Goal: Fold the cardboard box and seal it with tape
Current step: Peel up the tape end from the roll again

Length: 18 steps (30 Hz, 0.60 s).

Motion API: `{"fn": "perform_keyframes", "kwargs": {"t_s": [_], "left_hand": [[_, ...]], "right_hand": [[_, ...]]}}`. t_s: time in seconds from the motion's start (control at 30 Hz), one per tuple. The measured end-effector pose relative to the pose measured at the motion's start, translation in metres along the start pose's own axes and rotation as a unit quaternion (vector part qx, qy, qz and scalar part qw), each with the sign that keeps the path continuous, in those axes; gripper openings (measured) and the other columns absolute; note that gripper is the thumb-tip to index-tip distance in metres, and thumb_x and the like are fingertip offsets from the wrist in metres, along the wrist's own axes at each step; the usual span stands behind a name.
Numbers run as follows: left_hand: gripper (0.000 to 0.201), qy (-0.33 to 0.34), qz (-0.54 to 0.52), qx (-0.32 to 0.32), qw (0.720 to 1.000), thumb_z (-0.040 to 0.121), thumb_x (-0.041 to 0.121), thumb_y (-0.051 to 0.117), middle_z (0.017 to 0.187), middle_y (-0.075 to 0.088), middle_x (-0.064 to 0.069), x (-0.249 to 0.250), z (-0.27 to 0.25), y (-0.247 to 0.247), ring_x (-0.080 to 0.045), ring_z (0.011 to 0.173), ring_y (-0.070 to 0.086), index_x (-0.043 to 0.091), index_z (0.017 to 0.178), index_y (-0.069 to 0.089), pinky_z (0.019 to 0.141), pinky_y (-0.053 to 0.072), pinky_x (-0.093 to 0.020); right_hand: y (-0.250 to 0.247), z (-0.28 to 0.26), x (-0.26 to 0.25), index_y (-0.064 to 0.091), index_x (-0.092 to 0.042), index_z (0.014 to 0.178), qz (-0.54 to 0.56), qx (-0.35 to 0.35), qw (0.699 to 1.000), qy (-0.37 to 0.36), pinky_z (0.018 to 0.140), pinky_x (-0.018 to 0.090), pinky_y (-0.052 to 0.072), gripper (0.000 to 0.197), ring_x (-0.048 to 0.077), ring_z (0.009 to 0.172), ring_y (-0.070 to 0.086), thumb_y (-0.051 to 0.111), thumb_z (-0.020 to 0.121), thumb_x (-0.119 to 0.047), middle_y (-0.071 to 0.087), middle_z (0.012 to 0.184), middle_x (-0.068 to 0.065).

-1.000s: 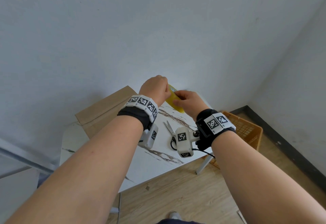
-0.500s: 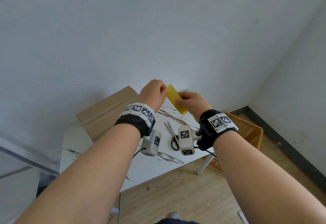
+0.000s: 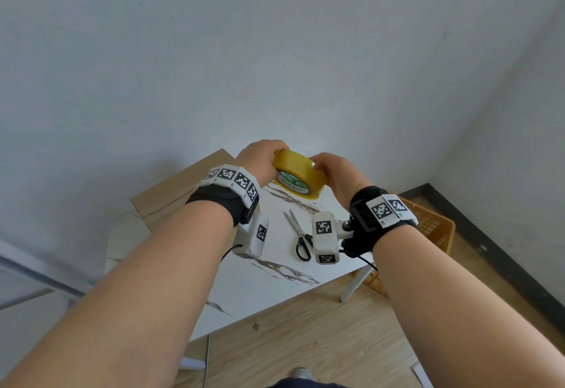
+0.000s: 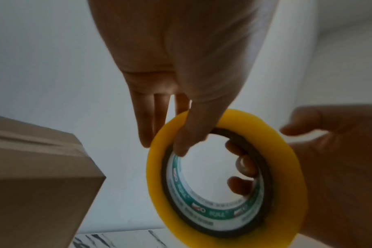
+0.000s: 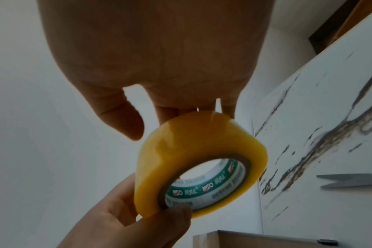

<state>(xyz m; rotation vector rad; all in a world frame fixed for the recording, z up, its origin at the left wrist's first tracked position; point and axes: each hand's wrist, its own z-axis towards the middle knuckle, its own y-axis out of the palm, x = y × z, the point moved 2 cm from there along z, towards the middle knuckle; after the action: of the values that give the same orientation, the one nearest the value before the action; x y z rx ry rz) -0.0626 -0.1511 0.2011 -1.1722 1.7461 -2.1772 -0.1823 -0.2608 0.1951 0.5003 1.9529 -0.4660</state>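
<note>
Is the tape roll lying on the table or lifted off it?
Lifted. Both hands, left and right, hold the tape roll in the air above the table, with the scissors lying below.

A white marble-veined table [image 3: 275, 293] stands against pale walls [image 3: 275, 51] on a light wood floor [image 3: 321, 341].

Bare room corner set up as a simple packing spot, plain white walls [image 3: 275, 51], wood-look floor [image 3: 305, 341], marble-patterned white table [image 3: 275, 277], orange plastic crate [image 3: 434, 228] beside it, dark skirting
</note>
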Motion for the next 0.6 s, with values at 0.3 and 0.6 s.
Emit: {"fn": "perform_keyframes", "kwargs": {"t_s": [0.3, 0.6], "left_hand": [[0.039, 0.053, 0.132, 0.049, 0.989, 0.080, 0.002, 0.051, 0.110, 0.056, -0.001, 0.018, -0.005, 0.003, -0.027, 0.091, 0.059, 0.025, 0.110, 0.058, 0.074, 0.049, -0.037], [0.039, 0.067, 0.173, 0.058, 0.981, 0.081, 0.005, 0.055, 0.109, 0.057, -0.001, 0.022, -0.002, 0.003, -0.027, 0.091, 0.059, 0.027, 0.113, 0.061, 0.070, 0.045, -0.033]], "right_hand": [[0.000, 0.002, -0.005, 0.049, -0.014, 0.083, -0.068, 0.038, 0.997, 0.024, 0.093, 0.041, 0.047, 0.011, 0.022, 0.083, 0.048, 0.052, 0.079, -0.025, 0.050, 0.087, 0.006], [0.001, -0.001, -0.009, 0.046, -0.012, 0.071, -0.069, 0.073, 0.994, 0.035, 0.084, 0.037, 0.047, 0.008, 0.024, 0.081, 0.043, 0.048, 0.076, -0.006, 0.044, 0.076, 0.004]]}}
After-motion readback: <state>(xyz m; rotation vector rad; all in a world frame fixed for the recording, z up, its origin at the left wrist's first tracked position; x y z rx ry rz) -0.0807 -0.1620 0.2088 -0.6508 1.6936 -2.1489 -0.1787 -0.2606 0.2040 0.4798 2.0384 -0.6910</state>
